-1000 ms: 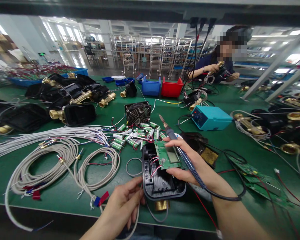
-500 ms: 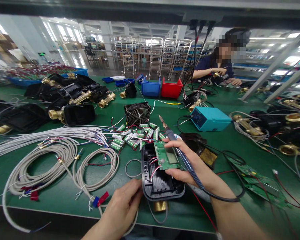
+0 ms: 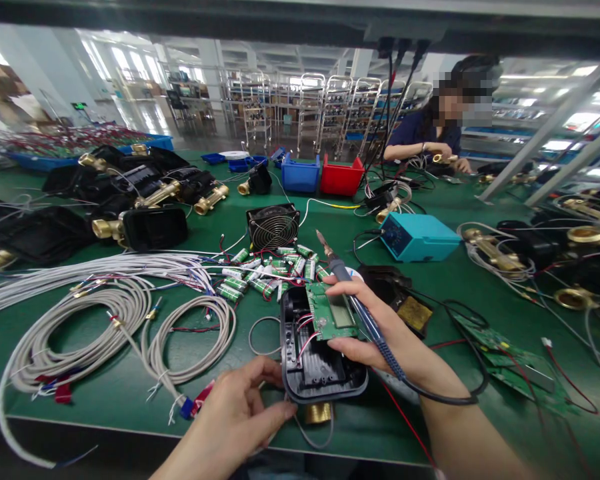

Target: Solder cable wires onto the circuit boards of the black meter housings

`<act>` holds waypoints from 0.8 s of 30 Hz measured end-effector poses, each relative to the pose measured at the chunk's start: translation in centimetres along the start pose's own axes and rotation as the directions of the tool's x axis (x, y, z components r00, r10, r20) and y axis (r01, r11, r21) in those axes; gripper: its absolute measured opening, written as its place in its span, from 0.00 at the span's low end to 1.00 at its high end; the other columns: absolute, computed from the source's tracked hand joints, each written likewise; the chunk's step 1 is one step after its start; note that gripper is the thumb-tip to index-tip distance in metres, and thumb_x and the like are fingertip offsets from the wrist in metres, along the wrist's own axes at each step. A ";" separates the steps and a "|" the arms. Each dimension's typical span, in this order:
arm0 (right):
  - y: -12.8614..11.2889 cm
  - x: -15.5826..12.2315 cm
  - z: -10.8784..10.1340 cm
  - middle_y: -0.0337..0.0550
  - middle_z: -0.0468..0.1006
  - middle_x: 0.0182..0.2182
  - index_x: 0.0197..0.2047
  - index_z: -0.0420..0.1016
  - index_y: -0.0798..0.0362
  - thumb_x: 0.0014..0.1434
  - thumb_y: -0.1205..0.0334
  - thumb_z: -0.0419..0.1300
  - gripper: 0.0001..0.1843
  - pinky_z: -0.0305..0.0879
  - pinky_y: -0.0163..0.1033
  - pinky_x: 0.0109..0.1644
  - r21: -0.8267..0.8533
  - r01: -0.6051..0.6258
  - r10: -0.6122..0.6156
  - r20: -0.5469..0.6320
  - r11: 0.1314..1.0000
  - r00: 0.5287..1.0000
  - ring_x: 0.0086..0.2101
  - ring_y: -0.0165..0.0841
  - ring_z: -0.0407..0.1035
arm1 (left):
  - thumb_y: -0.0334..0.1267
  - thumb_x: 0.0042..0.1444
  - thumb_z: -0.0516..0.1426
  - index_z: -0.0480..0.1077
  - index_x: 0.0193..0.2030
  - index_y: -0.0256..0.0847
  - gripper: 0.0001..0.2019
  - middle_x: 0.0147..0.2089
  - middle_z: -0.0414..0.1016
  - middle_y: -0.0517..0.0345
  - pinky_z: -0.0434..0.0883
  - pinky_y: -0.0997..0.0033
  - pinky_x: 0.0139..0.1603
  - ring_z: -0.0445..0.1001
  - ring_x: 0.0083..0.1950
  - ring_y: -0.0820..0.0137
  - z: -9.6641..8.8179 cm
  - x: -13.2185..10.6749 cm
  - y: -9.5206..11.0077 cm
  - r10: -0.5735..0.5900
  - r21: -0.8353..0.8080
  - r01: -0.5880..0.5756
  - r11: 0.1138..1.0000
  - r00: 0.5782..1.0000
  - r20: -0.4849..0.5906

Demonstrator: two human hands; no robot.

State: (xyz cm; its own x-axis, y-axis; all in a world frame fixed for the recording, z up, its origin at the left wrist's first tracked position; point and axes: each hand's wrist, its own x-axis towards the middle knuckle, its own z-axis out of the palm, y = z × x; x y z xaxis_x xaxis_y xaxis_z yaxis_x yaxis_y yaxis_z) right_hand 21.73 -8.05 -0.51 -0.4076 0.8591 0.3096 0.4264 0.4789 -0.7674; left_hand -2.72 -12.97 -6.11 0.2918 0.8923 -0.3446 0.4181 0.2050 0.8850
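My right hand (image 3: 387, 327) grips a soldering iron (image 3: 357, 308), its tip pointing up and away. The same hand's thumb and fingers pinch a green circuit board (image 3: 327, 312) with a small display. Red and white wires run from the board into an open black housing (image 3: 325, 373), over which the board is held tilted. A brass fitting (image 3: 319, 413) shows under the housing's near end. My left hand (image 3: 245, 407) is at the housing's left side, thumb and forefinger apart, the other fingers curled and partly hidden. Its thumb tip is beside a thin grey cable (image 3: 315, 445).
Coiled grey cables (image 3: 193, 377) lie left; wired batteries (image 3: 235, 285) and a fan (image 3: 274, 227) sit beyond the housing. A turquoise soldering station (image 3: 423, 237), circuit boards (image 3: 520, 363) and brass-fitted meters (image 3: 495, 250) are right. A co-worker (image 3: 423, 140) sits across the bench.
My left hand has shifted slightly and its thumb has spread away from the forefinger. My right hand keeps the soldering iron and circuit board nearly in place. The view has moved slightly.
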 end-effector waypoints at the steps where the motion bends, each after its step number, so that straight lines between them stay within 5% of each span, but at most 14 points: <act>1: 0.0 0.0 0.0 0.48 0.70 0.60 0.55 0.66 0.46 0.55 0.61 0.68 0.26 0.62 0.49 0.63 0.000 0.001 -0.001 -0.002 1.000 1.000 0.60 0.44 0.66 | 0.38 0.49 0.62 0.75 0.39 0.38 0.10 0.19 0.68 0.68 0.57 0.78 0.20 0.67 0.18 0.73 -0.2 -0.3 0.0 0.015 0.119 -0.015 0.993 1.000 -0.004; 5: -0.1 0.1 0.1 0.49 0.70 0.59 0.55 0.66 0.46 0.54 0.61 0.69 0.26 0.62 0.50 0.63 0.002 -0.010 0.010 -0.012 1.000 1.000 0.59 0.44 0.67 | 0.30 0.52 0.56 0.75 0.32 0.40 0.05 0.24 0.74 0.62 0.60 0.74 0.27 0.72 0.25 0.69 -0.1 -0.5 0.0 0.139 0.408 -0.110 0.906 0.989 -0.043; 12: -0.1 0.0 0.0 0.49 0.70 0.59 0.55 0.67 0.46 0.54 0.62 0.68 0.26 0.62 0.51 0.64 -0.008 -0.008 0.007 -0.007 1.000 1.000 0.60 0.45 0.66 | 0.33 0.55 0.56 0.75 0.34 0.41 0.06 0.26 0.76 0.59 0.64 0.73 0.28 0.72 0.25 0.67 0.9 0.1 -1.4 0.265 0.501 -0.189 0.845 0.960 -0.085; 19: -0.1 0.1 0.0 0.49 0.70 0.59 0.54 0.66 0.46 0.54 0.62 0.68 0.26 0.62 0.51 0.64 -0.018 -0.011 0.011 -0.003 1.000 1.000 0.59 0.44 0.67 | 0.37 0.56 0.57 0.72 0.25 0.41 0.10 0.22 0.69 0.62 0.67 0.76 0.28 0.67 0.24 0.72 0.8 0.5 -1.1 0.359 0.155 -0.328 0.932 0.896 -0.262; 24: -0.2 0.0 0.0 0.49 0.70 0.59 0.54 0.66 0.46 0.54 0.62 0.68 0.26 0.62 0.51 0.64 -0.009 -0.019 0.019 -0.013 1.000 1.000 0.60 0.44 0.66 | 0.45 0.48 0.62 0.70 0.21 0.38 0.13 0.21 0.65 0.63 0.63 0.78 0.20 0.63 0.20 0.76 1.0 1.9 0.0 0.144 -0.240 -0.181 0.954 0.976 -0.164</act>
State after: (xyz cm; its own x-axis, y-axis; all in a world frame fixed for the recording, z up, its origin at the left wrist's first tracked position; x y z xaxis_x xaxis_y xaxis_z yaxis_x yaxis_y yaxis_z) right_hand 21.62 -8.15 -0.38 -0.3893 0.8701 0.3025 0.4413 0.4644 -0.7678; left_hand -1.30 -11.63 -7.09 0.2037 0.9663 -0.1576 0.1394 0.1307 0.9816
